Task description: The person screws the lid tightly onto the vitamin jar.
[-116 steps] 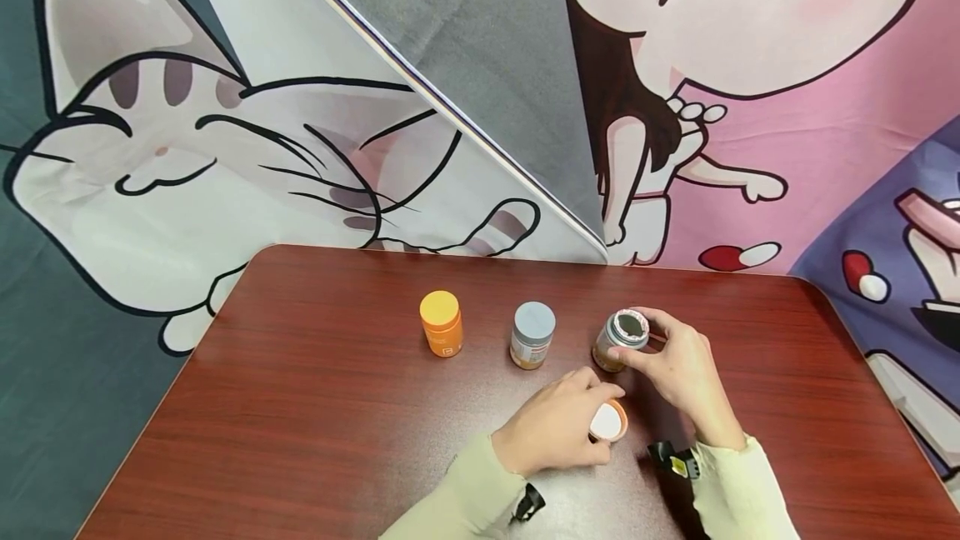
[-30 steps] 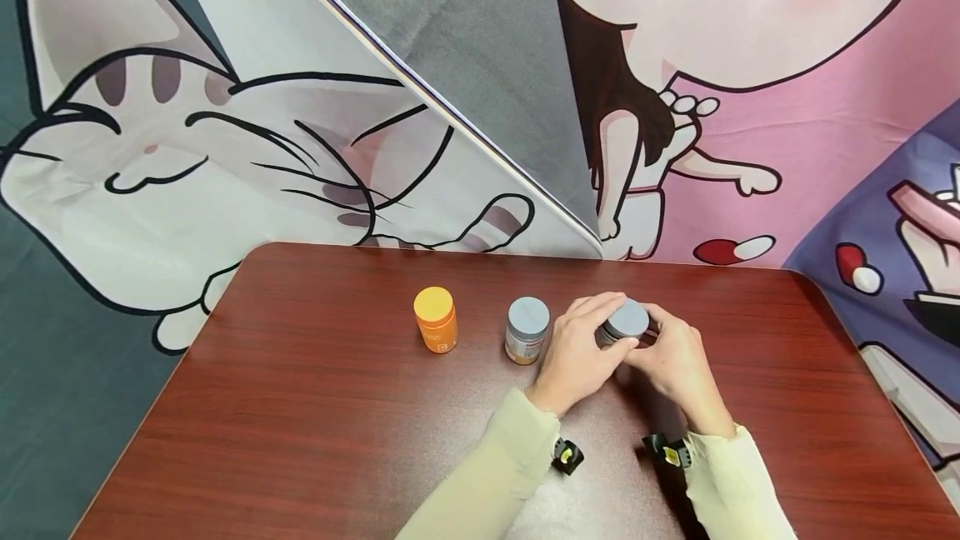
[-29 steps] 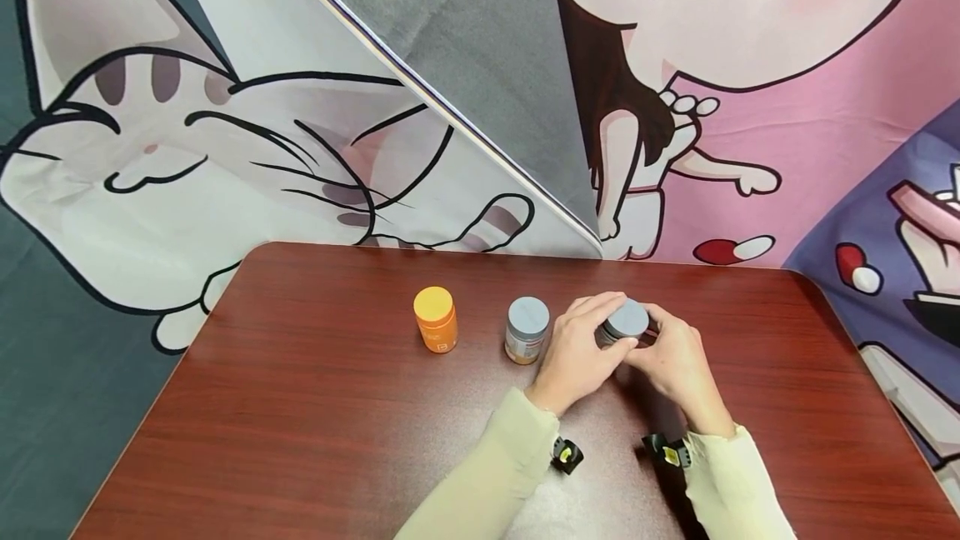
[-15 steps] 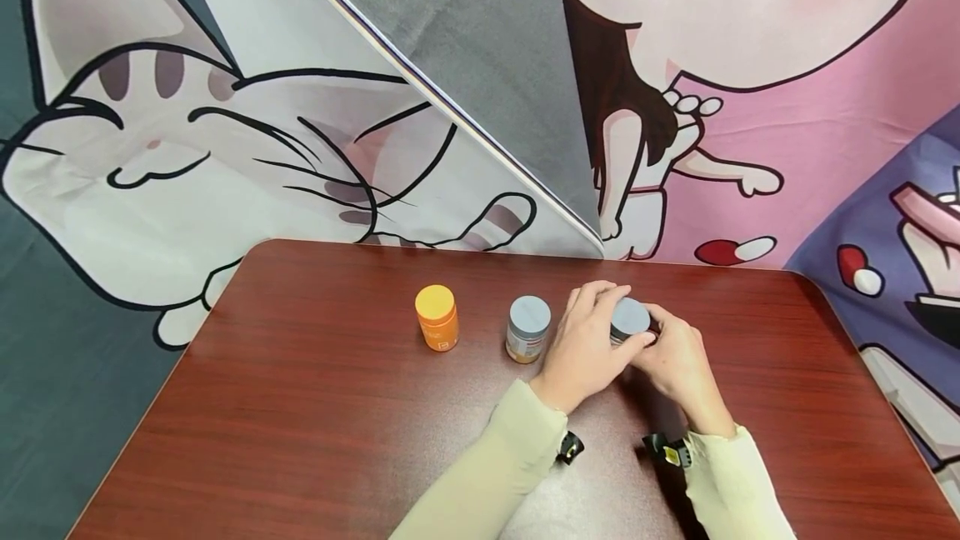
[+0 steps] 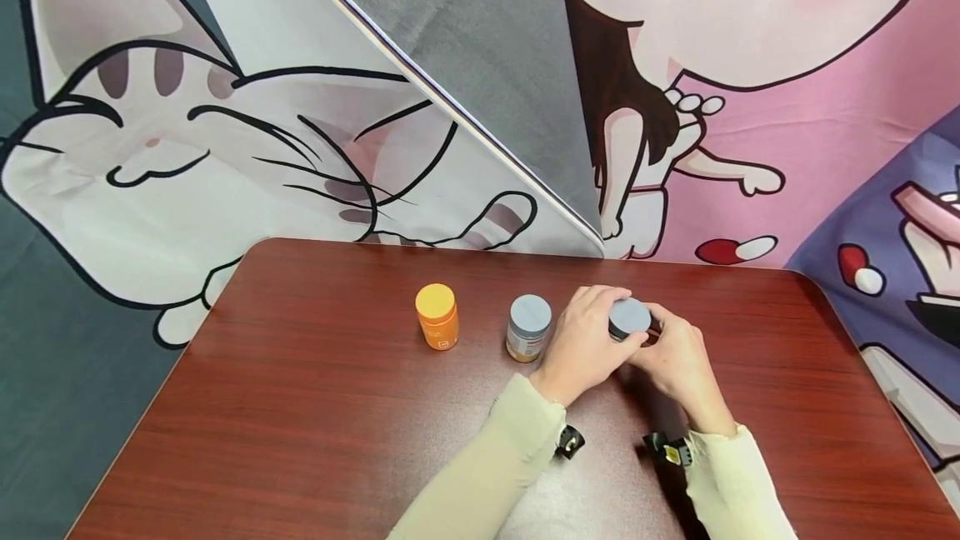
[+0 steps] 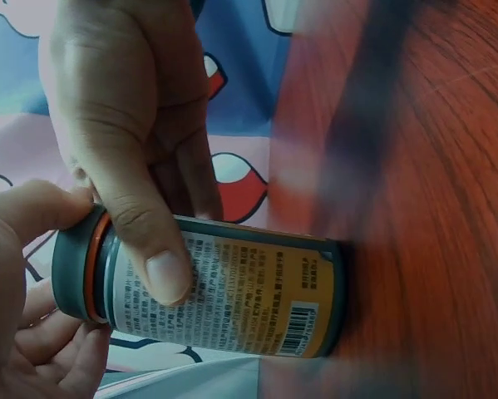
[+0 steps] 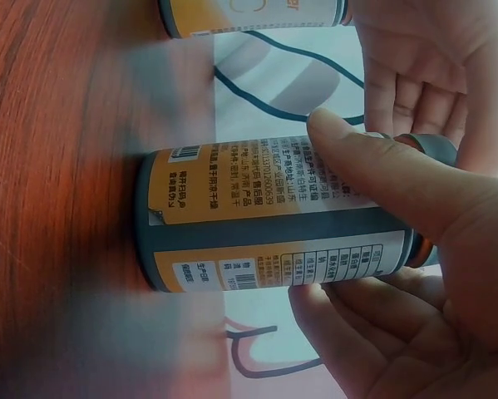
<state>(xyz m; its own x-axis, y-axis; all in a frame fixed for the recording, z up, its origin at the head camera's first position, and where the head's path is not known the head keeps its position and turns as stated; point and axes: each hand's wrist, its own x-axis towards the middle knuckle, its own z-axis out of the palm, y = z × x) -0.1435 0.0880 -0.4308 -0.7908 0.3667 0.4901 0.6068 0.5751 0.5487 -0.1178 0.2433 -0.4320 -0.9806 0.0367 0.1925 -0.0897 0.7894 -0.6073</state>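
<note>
A supplement bottle (image 7: 265,224) with a printed orange-and-white label stands upright at the right of the table. Its grey lid (image 5: 630,317) sits on its mouth, and an orange ring shows beneath the lid in the left wrist view. My left hand (image 5: 588,344) grips this lid between thumb and fingers. The right hand (image 5: 678,361) holds the bottle's body, its thumb across the label (image 6: 232,291) in the left wrist view. Just left of my left hand stands a second grey-lidded bottle (image 5: 528,332).
An orange bottle with a yellow lid (image 5: 437,319) stands farther left on the reddish-brown wooden table (image 5: 300,407). Behind the table's far edge hangs a cartoon-printed backdrop (image 5: 300,157).
Earlier the bottle stood uncapped while my left hand held the lid lower down; now the lid is on it. Within the last second my left fingers shifted round the lid. The right hand kept its hold.
</note>
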